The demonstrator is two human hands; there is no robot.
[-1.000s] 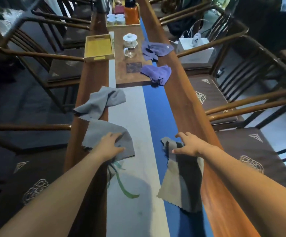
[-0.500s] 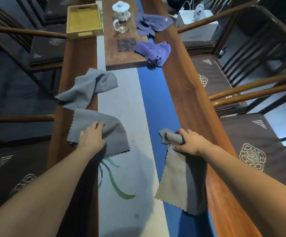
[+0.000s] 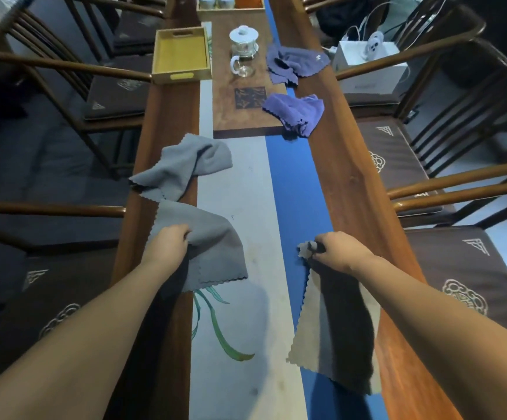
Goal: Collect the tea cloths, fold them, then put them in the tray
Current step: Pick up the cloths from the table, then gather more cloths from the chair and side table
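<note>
My left hand (image 3: 169, 247) is closed on a grey tea cloth (image 3: 216, 253) at the table's left side, bunching its middle. On the right, my right hand (image 3: 337, 251) grips the top corner of a beige-grey tea cloth (image 3: 313, 338), which hangs down over the blue runner. Another grey cloth (image 3: 185, 166) lies crumpled just beyond my left hand. Two purple cloths lie further up: one (image 3: 296, 112) at the edge of the brown mat, one (image 3: 294, 63) beside the glass cup. The yellow wooden tray (image 3: 158, 56) stands at the far left, with nothing in it.
A long narrow wooden table (image 3: 349, 165) carries a white and blue runner. A glass cup with a white lid (image 3: 243, 51) stands on the brown mat. Wooden chairs with brown cushions line both sides. A white box (image 3: 373, 68) with cables rests on a right-hand chair.
Both hands went from lying on the cloths to gripping them. The left one has bunched the grey cloth; the right one has closed on the beige cloth's corner and raised it slightly.
</note>
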